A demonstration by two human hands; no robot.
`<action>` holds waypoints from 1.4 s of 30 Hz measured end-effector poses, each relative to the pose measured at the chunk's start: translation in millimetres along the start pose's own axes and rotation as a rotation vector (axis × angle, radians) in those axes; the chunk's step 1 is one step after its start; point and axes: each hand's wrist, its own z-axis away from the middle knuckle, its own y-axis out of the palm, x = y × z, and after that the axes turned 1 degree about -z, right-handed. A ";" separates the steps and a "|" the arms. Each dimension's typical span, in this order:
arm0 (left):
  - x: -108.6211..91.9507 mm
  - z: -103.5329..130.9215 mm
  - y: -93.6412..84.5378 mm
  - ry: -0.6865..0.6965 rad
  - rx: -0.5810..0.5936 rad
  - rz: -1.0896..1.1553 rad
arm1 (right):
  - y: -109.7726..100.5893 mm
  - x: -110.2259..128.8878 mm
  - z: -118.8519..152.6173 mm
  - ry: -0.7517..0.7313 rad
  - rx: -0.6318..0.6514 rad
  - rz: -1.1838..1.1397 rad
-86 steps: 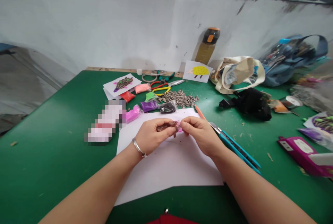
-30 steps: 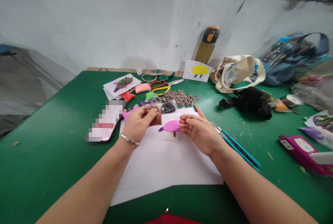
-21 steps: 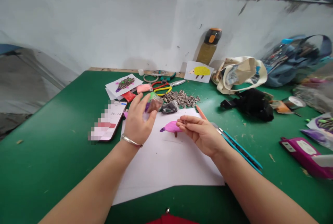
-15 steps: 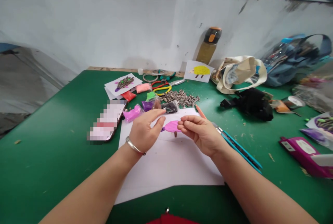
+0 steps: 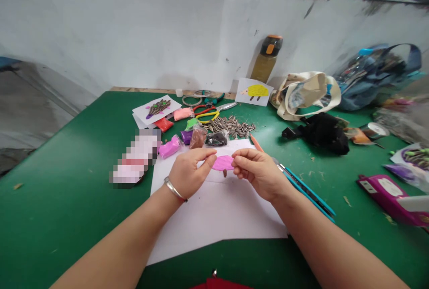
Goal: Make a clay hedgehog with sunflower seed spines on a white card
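Left hand (image 5: 189, 170): fingertips on pink clay shape (image 5: 222, 162), not gripping.
Right hand (image 5: 258, 170): pinched, seemingly holding a clay bit.
Progress: body laid on white paper (image 5: 214, 208); sunflower seeds (image 5: 231, 125) untouched.

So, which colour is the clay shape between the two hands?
Pink clay shape, with a small brown foot beneath; head view.

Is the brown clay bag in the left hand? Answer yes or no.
No: the brown clay bag lies on the table beyond the paper, while the left hand touches the pink clay shape.

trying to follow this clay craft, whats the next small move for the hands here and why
Probably press a second brown leg under the pink clay body. Only one brown stub shows below it on the white paper, and both the left hand and right hand flank the shape with fingertips at its ends.
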 end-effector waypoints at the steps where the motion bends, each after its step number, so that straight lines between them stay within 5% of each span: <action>1: -0.1 0.0 0.2 0.000 0.002 0.001 | 0.6 -0.1 0.0 0.008 0.004 -0.005; 24: -3.9 0.4 2.2 0.002 0.104 0.081 | 2.5 -1.6 2.7 -0.069 0.020 0.211; 32: -22.3 3.5 5.8 -0.004 0.271 0.218 | 18.4 -3.7 7.8 -0.129 0.000 0.405; 37: -21.3 6.2 7.8 0.042 0.163 0.147 | 19.0 -3.4 9.7 -0.133 0.068 0.446; 42: -17.8 2.2 3.1 -0.079 0.122 0.122 | 14.4 -1.0 8.4 -0.101 0.047 0.400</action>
